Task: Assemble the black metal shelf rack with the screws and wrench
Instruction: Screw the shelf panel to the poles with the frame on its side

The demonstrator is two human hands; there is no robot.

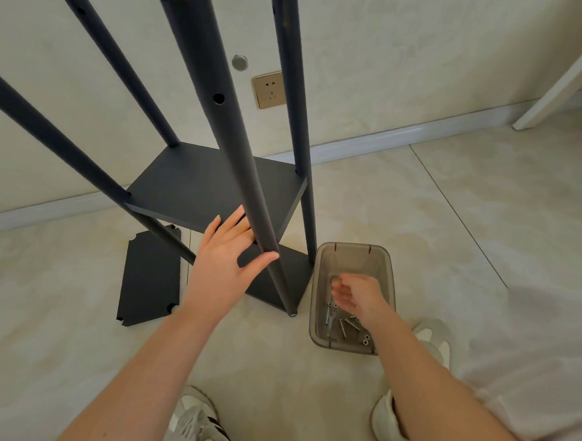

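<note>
The black shelf rack stands on the tiled floor against the wall, with several upright poles and a fitted middle shelf. My left hand rests on the near pole, fingers straight on one side and thumb on the other. My right hand reaches into a smoky clear plastic bin, fingers loosely curled above the hardware; nothing shows in its grip. Several silver screws and a wrench lie on the bin's bottom. A loose black shelf panel lies flat on the floor at left.
A wall socket sits low on the wall behind the rack. A white board leans at the far right. My two shoes stand at the bottom of the view, and pale cloth covers the lower right.
</note>
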